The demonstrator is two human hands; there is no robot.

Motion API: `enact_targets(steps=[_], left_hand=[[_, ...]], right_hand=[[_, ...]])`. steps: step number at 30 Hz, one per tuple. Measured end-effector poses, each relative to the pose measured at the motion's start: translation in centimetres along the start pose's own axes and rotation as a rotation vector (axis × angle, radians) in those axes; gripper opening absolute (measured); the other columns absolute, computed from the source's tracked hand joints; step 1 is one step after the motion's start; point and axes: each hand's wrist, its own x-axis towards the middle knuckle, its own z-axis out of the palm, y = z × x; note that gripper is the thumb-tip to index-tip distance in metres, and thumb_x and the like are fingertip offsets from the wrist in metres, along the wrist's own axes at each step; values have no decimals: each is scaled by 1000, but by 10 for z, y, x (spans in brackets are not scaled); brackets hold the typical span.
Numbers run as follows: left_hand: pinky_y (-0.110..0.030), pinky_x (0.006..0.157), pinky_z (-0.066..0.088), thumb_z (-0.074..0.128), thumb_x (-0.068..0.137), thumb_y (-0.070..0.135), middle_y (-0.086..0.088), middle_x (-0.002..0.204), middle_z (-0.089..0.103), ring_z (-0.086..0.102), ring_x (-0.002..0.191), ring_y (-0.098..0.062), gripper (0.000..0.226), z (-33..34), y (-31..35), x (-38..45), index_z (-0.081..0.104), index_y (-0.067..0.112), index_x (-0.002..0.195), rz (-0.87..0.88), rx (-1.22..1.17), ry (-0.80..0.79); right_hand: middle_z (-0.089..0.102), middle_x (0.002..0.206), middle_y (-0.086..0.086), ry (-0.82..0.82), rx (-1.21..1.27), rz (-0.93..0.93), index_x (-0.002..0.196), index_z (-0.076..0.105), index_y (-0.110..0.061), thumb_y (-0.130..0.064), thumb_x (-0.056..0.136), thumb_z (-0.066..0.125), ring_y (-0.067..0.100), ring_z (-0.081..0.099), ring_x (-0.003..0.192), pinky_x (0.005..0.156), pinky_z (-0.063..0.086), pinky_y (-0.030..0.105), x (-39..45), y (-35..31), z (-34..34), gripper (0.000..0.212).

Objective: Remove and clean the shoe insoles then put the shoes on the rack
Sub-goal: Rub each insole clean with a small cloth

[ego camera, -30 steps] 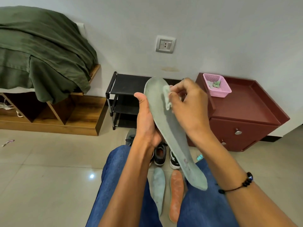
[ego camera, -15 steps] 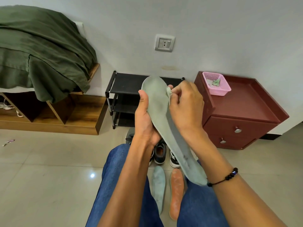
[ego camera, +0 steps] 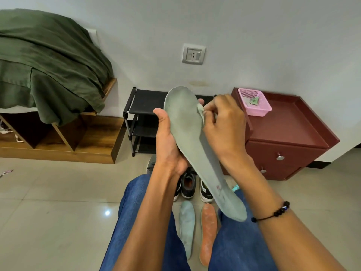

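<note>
My left hand (ego camera: pixel 169 145) grips a long grey-green insole (ego camera: pixel 192 145) from underneath, toe end up and heel end down over my right knee. My right hand (ego camera: pixel 224 126) pinches a small pale cloth (ego camera: pixel 201 112) against the insole's right edge near the toe. On the floor between my knees lie a pale blue insole (ego camera: pixel 187 225) and an orange insole (ego camera: pixel 208 231). Beyond them stand dark shoes (ego camera: pixel 188 184), partly hidden by my arm and the held insole. The black shoe rack (ego camera: pixel 142 108) stands against the wall behind my hands.
A dark red drawer cabinet (ego camera: pixel 289 137) stands to the right of the rack, with a pink basket (ego camera: pixel 254 102) on top. A wooden bed base (ego camera: pixel 78 137) under a green blanket (ego camera: pixel 48 63) fills the left. Tiled floor (ego camera: pixel 58 212) spreads to the left of my legs.
My right hand with the cloth slid from the insole's upper middle to its right edge near the toe. The insole stayed in my left hand, tilted slightly more upright.
</note>
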Motion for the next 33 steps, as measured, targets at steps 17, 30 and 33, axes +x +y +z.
enact_targets(steps=[17, 30, 33], left_hand=[[-36, 78, 48, 18, 84, 75, -13, 90, 59, 57, 83, -25, 82, 11, -4, -1, 70, 11, 90, -8, 58, 58], [-43, 103, 33, 26, 85, 73, -20, 121, 50, 44, 116, -33, 90, 5, -3, -1, 34, 5, 142, -72, 0, 61], [-30, 74, 52, 10, 87, 71, -10, 92, 61, 58, 86, -21, 80, 6, -3, 0, 50, 20, 134, -41, 48, 70]], right_hand=[[61, 67, -14, -246, 584, 274, 72, 59, -30, -4, 84, 63, 1, 54, 56, 53, 40, 14, 0, -28, -25, 29], [62, 69, -5, -411, 552, 190, 76, 64, -19, -3, 85, 60, 10, 58, 60, 55, 46, 22, -3, -40, -11, 19], [60, 70, -12, -247, 533, 220, 73, 59, -28, -3, 85, 60, 6, 55, 57, 50, 41, 16, 15, -27, -24, 27]])
